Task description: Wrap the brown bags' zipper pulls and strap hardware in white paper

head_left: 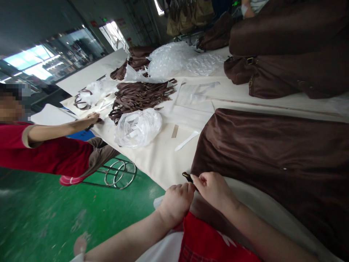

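Hands [176, 203] together — at small metal fitting [187, 176]

Dark brown bag, laid flat

Bag [261, 142] is smooth, leather-like and slightly glossy, with soft creases. It lies spread on the pale table [152, 160], near right. A zip line crosses its face; the metal pull [284, 168] sits toward the right. Brass-toned fitting [187, 176] is raised beside its near left corner.

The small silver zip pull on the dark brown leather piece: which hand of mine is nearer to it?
Right. The right hand is left of the zip pull, by the leather piece; the left hand is farther left.
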